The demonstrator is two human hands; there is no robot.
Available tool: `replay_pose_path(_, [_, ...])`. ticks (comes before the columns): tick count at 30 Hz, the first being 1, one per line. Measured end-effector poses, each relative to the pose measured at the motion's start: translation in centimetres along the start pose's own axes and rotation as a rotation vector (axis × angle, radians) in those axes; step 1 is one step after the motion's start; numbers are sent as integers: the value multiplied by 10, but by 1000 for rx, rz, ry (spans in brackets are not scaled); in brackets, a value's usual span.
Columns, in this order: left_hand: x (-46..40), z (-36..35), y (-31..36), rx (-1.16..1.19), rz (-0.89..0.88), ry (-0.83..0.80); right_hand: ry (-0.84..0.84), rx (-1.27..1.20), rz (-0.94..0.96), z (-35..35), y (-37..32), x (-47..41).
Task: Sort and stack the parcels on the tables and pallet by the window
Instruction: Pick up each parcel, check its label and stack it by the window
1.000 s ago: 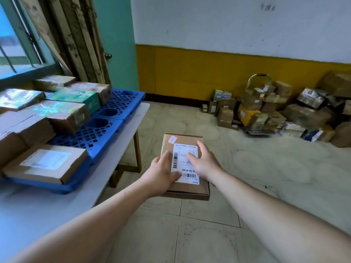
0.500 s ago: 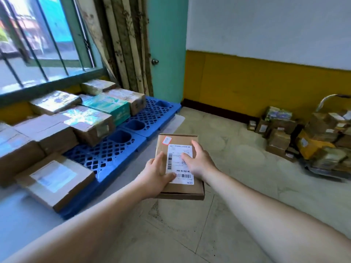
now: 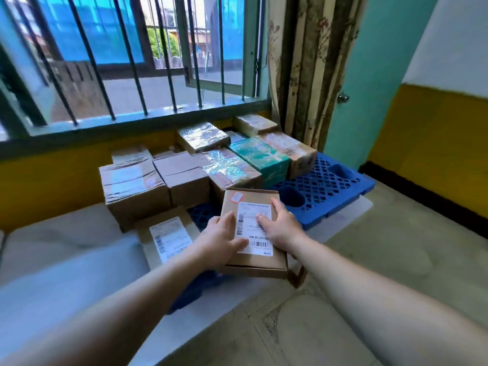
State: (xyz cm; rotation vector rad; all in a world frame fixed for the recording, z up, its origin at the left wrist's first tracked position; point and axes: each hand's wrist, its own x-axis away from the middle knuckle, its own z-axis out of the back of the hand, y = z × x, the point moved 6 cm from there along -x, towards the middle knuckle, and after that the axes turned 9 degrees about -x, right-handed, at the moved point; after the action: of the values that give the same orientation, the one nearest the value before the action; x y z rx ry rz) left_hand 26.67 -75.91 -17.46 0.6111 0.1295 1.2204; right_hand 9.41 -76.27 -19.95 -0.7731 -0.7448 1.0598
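A: Head view. The parcel?
B: Flat brown carton (image 3: 253, 233), white barcode label, small red sticker at a top corner. Held above the blue pallet's (image 3: 324, 196) near edge, over the bench (image 3: 66, 273).
A: Grip?
B: Left hand (image 3: 220, 240) clasps its left edge, thumb on the label; right hand (image 3: 281, 228) clasps the right edge.
A: Count?
B: Roughly nine parcels on the pallet; one green box (image 3: 260, 159).
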Motion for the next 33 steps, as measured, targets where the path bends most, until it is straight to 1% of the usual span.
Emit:
replay_pose_path(5, [-9, 3, -28, -82, 169, 13, -207, 115, 77, -33, -17, -43])
replay_pose_path(8, [-15, -6, -38, -129, 280, 7, -319, 181, 110, -49, -15, -61])
replay_pose_path(11, [-20, -17, -43, -137, 361, 7, -403, 208, 130, -60, -7, -74])
replay_pose_path(15, [-24, -24, -43, -119, 417, 61, -478, 185, 145, -67, 2, -83])
replay_pose_path(18, [-26, -27, -44, -167, 418, 64, -491, 193, 151, -69, 7, -84])
replay_pose_path(24, [-27, -37, -47, -373, 378, 5, -501, 233, 191, -68, 7, -80])
replay_pose_path(29, [-19, -45, -51, -413, 376, -26, -429, 395, 221, -79, 6, -76])
replay_pose_path(33, [-12, -47, -49, -426, 348, -62, -389, 384, 211, -86, 6, -76])
